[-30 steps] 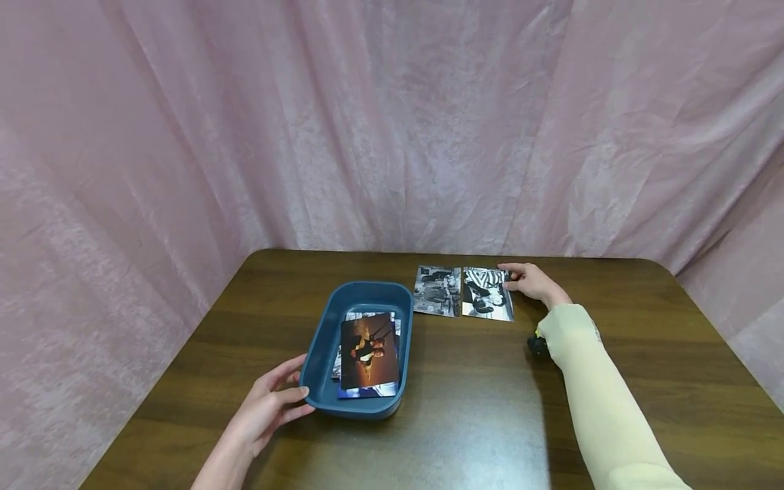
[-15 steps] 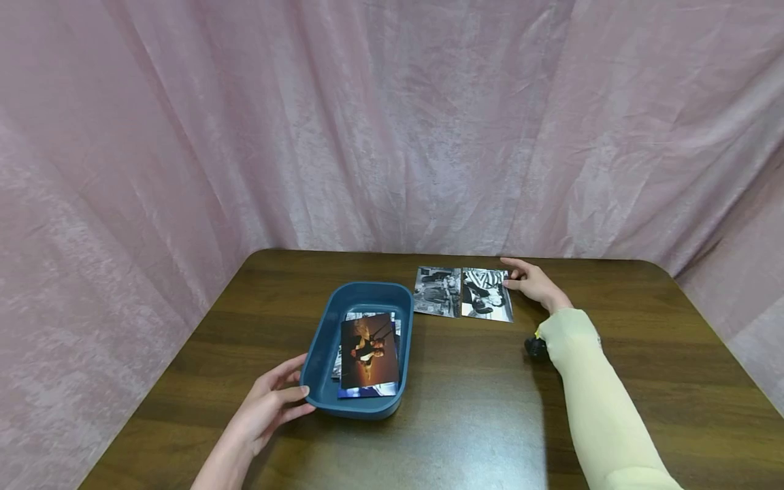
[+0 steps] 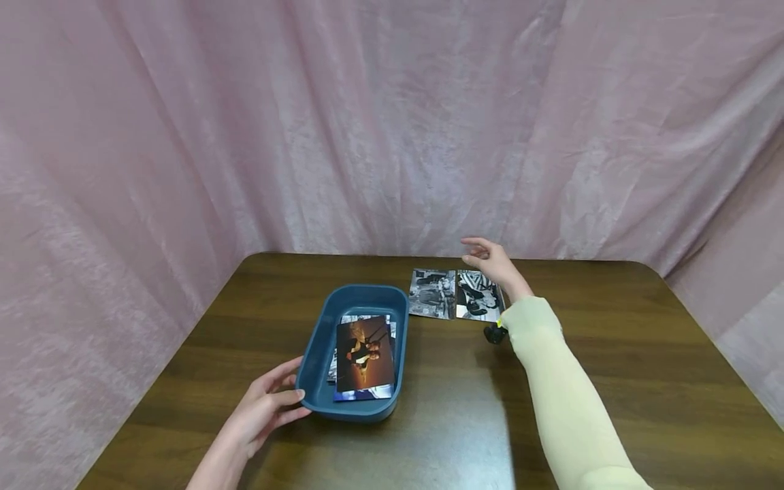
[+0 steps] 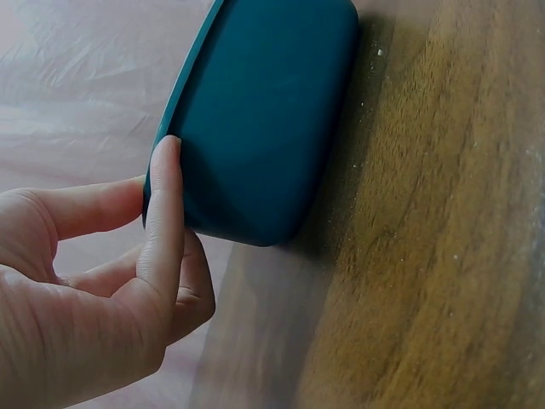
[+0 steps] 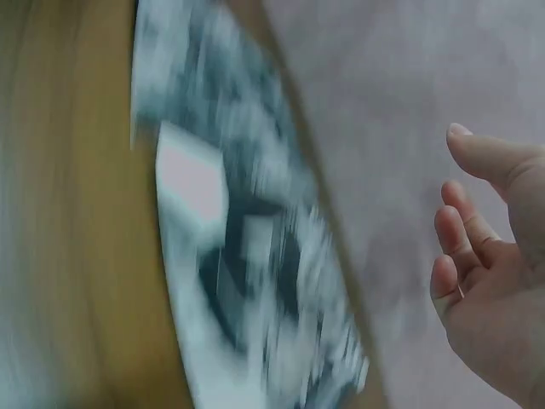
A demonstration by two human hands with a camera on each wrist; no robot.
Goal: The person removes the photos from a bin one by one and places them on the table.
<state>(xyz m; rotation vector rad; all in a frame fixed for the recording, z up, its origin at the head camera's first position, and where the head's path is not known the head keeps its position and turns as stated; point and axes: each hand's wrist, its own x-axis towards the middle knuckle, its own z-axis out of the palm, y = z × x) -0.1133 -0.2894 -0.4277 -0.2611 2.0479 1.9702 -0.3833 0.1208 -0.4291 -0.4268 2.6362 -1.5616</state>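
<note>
A blue plastic bin (image 3: 367,289) stands on the table with a loose pile of photos in it; the top photo (image 3: 366,354) is orange-brown. At the bin's near left corner my left hand (image 3: 260,408) pinches the rim, thumb on top and fingers against the outer wall, as the left wrist view also shows. Two black-and-white photos lie side by side near the far edge: a left photo (image 3: 433,294) and a right photo (image 3: 478,299). Above the right one hovers my right hand (image 3: 493,265), its fingers loosely bent and holding nothing, partly covering that photo.
The brown wooden table (image 3: 441,381) ends at a pink curtain (image 3: 392,136) close behind the photos. A small black device (image 3: 495,333) is strapped at my right wrist. The right wrist view is blurred over the photos.
My right hand has let go of the right photo's edge, lifted off the table and moved left above it. My left hand stays on the bin. The view has shifted slightly.
</note>
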